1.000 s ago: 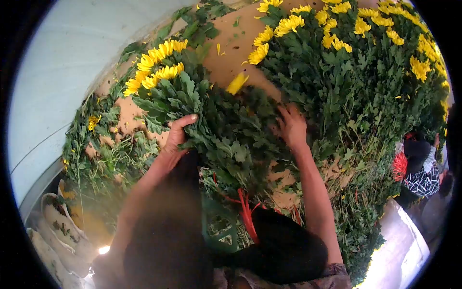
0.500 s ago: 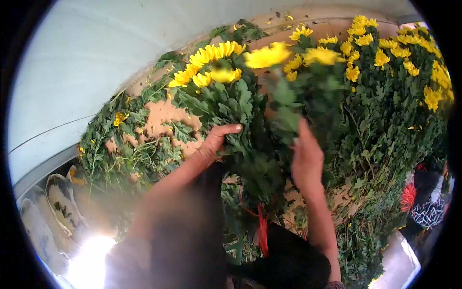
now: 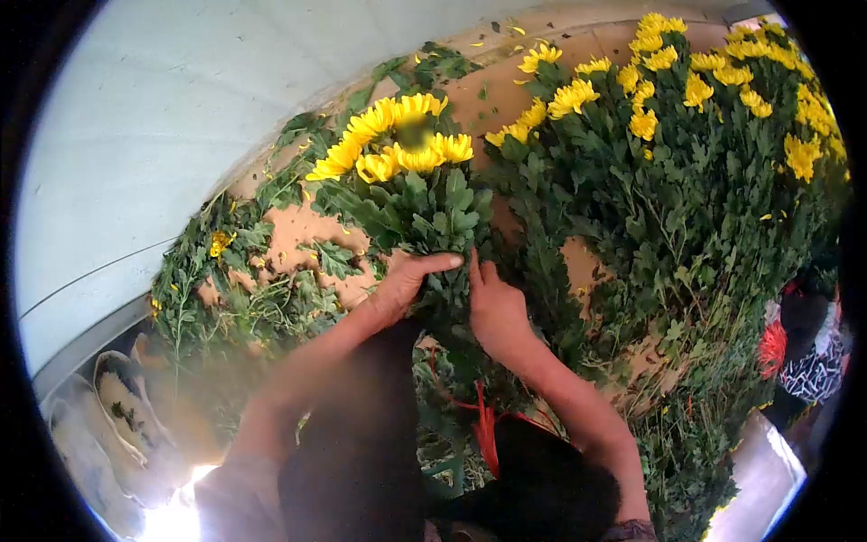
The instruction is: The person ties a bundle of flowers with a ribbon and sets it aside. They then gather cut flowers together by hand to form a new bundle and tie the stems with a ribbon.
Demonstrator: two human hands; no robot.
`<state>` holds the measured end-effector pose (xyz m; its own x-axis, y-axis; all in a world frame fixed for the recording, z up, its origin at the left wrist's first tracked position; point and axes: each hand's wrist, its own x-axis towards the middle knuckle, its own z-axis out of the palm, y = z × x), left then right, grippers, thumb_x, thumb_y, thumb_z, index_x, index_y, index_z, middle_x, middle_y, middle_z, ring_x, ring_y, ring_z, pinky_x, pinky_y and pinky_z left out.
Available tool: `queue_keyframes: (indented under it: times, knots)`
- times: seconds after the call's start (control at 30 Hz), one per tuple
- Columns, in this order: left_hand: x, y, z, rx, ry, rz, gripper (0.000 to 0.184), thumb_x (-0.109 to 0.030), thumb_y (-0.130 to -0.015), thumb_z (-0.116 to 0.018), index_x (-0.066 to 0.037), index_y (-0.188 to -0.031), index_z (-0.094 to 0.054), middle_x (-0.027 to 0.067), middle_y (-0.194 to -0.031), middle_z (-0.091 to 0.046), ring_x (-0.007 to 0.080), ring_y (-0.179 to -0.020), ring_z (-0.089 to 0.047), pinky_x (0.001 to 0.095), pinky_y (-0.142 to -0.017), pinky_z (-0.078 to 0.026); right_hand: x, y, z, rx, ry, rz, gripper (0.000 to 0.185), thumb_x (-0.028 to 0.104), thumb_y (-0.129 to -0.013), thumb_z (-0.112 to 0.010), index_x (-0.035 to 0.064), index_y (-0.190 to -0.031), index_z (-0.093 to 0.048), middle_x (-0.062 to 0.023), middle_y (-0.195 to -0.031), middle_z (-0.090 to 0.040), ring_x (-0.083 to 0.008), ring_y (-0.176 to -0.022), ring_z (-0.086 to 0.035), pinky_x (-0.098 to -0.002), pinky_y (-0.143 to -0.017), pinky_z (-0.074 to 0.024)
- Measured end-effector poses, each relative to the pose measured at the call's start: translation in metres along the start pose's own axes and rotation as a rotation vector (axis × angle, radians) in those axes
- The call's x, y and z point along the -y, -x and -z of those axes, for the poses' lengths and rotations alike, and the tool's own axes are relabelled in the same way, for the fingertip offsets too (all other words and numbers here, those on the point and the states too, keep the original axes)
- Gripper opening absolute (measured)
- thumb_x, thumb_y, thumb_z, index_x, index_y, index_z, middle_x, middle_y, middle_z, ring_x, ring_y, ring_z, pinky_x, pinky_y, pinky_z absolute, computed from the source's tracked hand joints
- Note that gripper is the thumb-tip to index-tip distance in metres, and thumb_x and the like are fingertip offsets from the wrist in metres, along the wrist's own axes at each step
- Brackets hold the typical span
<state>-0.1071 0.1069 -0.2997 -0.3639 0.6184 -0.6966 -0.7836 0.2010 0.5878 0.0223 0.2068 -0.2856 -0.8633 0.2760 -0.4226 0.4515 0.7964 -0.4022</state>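
A bunch of yellow chrysanthemums point(image 3: 421, 160) with dense green leaves stands nearly upright in front of me, its flower heads grouped at the top. My left hand point(image 3: 404, 287) is wrapped round the leafy stems from the left, thumb lying across the front. Against the right side of the same stems, my right hand point(image 3: 499, 314) is closed, with one finger pointing up along the leaves; its other fingertips are partly hidden. Below the hands, red string point(image 3: 486, 429) hangs by my dark-clothed knee.
Many more yellow chrysanthemums point(image 3: 668, 172) lie in a wide heap to the right. Loose leaves and stem scraps point(image 3: 226, 298) cover the ground on the left, beside a pale wall point(image 3: 163, 117). A red tassel-like bundle point(image 3: 772, 350) lies at the right edge.
My right hand has moved left from the heap side, bringing a blurred chrysanthemum stem to the bunch. More flower heads now sit together in the bunch, while my left hand keeps its hold.
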Motion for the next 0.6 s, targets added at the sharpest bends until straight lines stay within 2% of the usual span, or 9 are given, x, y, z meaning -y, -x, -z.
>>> queue_keyframes:
  times: [0.13, 0.2, 0.27, 0.33, 0.43, 0.5, 0.53, 0.57, 0.6]
  knots:
    - [0.024, -0.018, 0.021, 0.021, 0.034, 0.125, 0.034, -0.019, -0.077, -0.065, -0.002, -0.107, -0.060, 0.0084, -0.098, -0.065, 0.0220, -0.090, -0.061, 0.0334, -0.080, -0.049, 0.008, 0.005, 0.000, 0.051, 0.062, 0.015, 0.065, 0.002, -0.071, -0.056, -0.0046, -0.133, -0.036, -0.0156, -0.095, -0.050, -0.0335, -0.075, -0.058, -0.0434, -0.067, -0.0484]
    - [0.013, -0.012, 0.018, -0.046, 0.162, 0.145, 0.034, -0.020, -0.075, -0.065, -0.003, -0.103, -0.061, 0.0081, -0.095, -0.065, 0.0209, -0.087, -0.061, 0.0332, -0.079, -0.049, 0.004, 0.011, 0.020, -0.143, 0.155, 0.212, 0.065, 0.007, -0.069, -0.063, -0.0018, -0.130, -0.042, -0.0148, -0.106, -0.050, -0.0331, -0.094, -0.055, -0.0460, -0.081, -0.0452]
    - [0.003, -0.007, 0.026, -0.109, 0.335, 0.152, 0.035, -0.015, -0.070, -0.067, -0.004, -0.102, -0.061, 0.0080, -0.091, -0.066, 0.0224, -0.081, -0.064, 0.0353, -0.078, -0.052, -0.007, 0.016, 0.055, -0.295, 0.088, 0.125, 0.074, 0.014, -0.068, -0.072, 0.0017, -0.133, -0.040, -0.0166, -0.121, -0.047, -0.0367, -0.115, -0.044, -0.0482, -0.095, -0.0376]
    - [-0.008, 0.005, 0.037, -0.163, 0.351, 0.099, 0.036, -0.014, -0.068, -0.066, -0.004, -0.102, -0.061, 0.0087, -0.091, -0.065, 0.0239, -0.083, -0.063, 0.0363, -0.077, -0.052, -0.042, 0.023, 0.046, -0.372, -0.060, -0.213, 0.083, 0.023, -0.070, -0.076, 0.0099, -0.140, -0.034, -0.0174, -0.140, -0.035, -0.0398, -0.132, -0.028, -0.0484, -0.105, -0.0294]
    - [0.000, 0.007, 0.064, -0.141, 0.345, -0.069, 0.039, -0.013, -0.068, -0.062, -0.002, -0.105, -0.058, 0.0089, -0.096, -0.064, 0.0250, -0.086, -0.062, 0.0376, -0.081, -0.051, -0.091, 0.031, 0.007, 0.031, -0.675, -0.499, 0.072, 0.016, -0.078, -0.069, 0.0058, -0.139, -0.033, -0.0200, -0.141, -0.036, -0.0375, -0.132, -0.031, -0.0435, -0.107, -0.0293]
    - [0.005, 0.010, 0.076, -0.177, 0.337, -0.055, 0.041, -0.013, -0.068, -0.062, -0.002, -0.107, -0.057, 0.0090, -0.097, -0.064, 0.0251, -0.087, -0.062, 0.0379, -0.083, -0.051, -0.115, 0.039, 0.005, -0.288, -0.332, -0.127, 0.054, 0.014, -0.084, -0.059, 0.0030, -0.134, -0.041, -0.0222, -0.119, -0.055, -0.0377, -0.110, -0.051, -0.0413, -0.097, -0.0397]
    - [0.008, 0.014, 0.080, -0.209, 0.336, -0.048, 0.043, -0.014, -0.068, -0.061, -0.002, -0.109, -0.056, 0.0092, -0.098, -0.064, 0.0252, -0.089, -0.062, 0.0382, -0.084, -0.051, -0.129, 0.040, 0.017, -0.428, -0.250, -0.073, 0.046, 0.011, -0.089, -0.051, 0.0014, -0.133, -0.042, -0.0201, -0.114, -0.060, -0.0327, -0.101, -0.059, -0.0375, -0.091, -0.0445]
    - [0.004, 0.018, 0.074, -0.213, 0.354, -0.069, 0.046, -0.016, -0.069, -0.061, -0.002, -0.112, -0.055, 0.0097, -0.099, -0.063, 0.0257, -0.091, -0.061, 0.0389, -0.084, -0.050, -0.108, 0.046, 0.061, -0.367, -0.539, -0.317, 0.045, 0.009, -0.090, -0.051, 0.0015, -0.134, -0.042, -0.0193, -0.112, -0.061, -0.0243, -0.099, -0.060, -0.0332, -0.088, -0.0453]
    - [0.006, 0.017, 0.075, -0.213, 0.355, -0.069, 0.046, -0.016, -0.069, -0.061, -0.002, -0.112, -0.055, 0.0097, -0.099, -0.063, 0.0257, -0.091, -0.061, 0.0389, -0.084, -0.050, -0.101, 0.048, 0.091, -0.432, -0.529, -0.359, 0.043, 0.008, -0.091, -0.051, 0.0005, -0.132, -0.044, -0.0190, -0.112, -0.061, -0.0188, -0.099, -0.059, -0.0315, -0.088, -0.0445]
